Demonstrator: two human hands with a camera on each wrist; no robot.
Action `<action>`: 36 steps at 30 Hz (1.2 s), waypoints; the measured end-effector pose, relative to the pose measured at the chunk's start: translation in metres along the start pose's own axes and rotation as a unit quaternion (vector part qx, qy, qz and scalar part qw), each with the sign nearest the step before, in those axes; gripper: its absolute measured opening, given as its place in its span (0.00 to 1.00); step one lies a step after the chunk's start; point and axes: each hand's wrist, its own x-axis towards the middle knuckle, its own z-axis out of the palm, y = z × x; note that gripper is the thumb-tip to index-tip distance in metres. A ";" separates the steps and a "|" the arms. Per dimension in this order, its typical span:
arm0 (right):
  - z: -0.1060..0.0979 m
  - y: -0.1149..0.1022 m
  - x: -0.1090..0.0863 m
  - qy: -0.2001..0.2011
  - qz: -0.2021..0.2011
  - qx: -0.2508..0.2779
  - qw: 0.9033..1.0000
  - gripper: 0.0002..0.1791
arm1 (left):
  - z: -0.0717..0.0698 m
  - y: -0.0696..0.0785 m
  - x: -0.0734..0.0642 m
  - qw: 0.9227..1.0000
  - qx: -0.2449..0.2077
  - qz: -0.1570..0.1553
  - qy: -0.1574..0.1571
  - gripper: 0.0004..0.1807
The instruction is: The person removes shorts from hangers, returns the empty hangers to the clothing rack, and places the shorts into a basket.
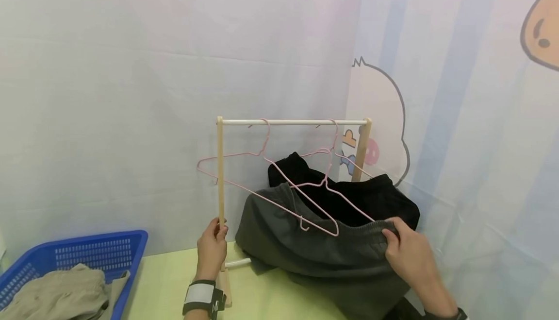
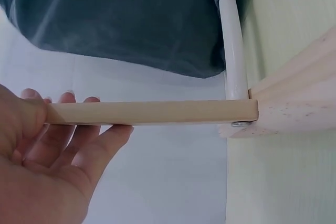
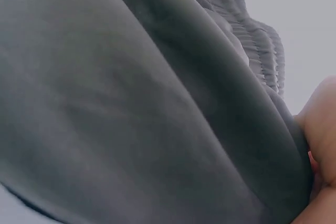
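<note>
My left hand (image 1: pixel 211 252) grips the near wooden post (image 1: pixel 221 179) of a small clothes rack. The left wrist view shows its thumb and fingers on either side of the post (image 2: pixel 152 113). My right hand (image 1: pixel 410 254) pinches the elastic waistband of dark grey trousers (image 1: pixel 314 247) at its right end. Inside that waistband sits a pink hanger (image 1: pixel 325 182), its hook below the white rod (image 1: pixel 297 122). Grey cloth (image 3: pixel 131 103) fills most of the right wrist view. Behind it, black trousers (image 1: pixel 371 193) hang on another pink hanger (image 1: pixel 335 138) hooked over the rod.
A bare pink hanger (image 1: pixel 262 154) hangs from the rod in front of the grey trousers. At the left, a blue plastic basket (image 1: pixel 139 247) holds beige clothing (image 1: pixel 61 293). The rack stands on a pale yellow tabletop (image 1: pixel 166 281), with curtains behind and to the right.
</note>
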 end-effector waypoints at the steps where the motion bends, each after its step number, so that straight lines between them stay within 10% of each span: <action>1: -0.001 0.003 -0.005 -0.018 0.013 0.002 1.000 0.07 | 0.000 0.000 0.000 1.000 0.000 -0.002 -0.001 0.16; 5: -0.004 0.016 -0.025 -0.057 0.035 0.000 0.998 0.07 | -0.001 0.001 0.001 1.000 0.000 -0.015 -0.007 0.15; 14: -0.002 0.062 -0.079 0.026 -0.014 -0.015 0.999 0.03 | 0.000 0.001 0.003 1.000 0.002 -0.024 -0.018 0.16; 20: -0.007 0.078 -0.099 0.000 0.019 -0.024 1.000 0.04 | -0.002 0.000 0.001 1.000 0.006 -0.023 -0.021 0.16; 29: -0.014 0.059 -0.091 -0.007 0.017 -0.012 1.000 0.04 | -0.010 0.000 0.006 0.999 0.030 -0.019 -0.039 0.17; 36: -0.013 0.034 -0.068 0.039 -0.091 0.068 0.993 0.12 | -0.039 0.036 0.003 0.993 0.099 -0.040 -0.059 0.26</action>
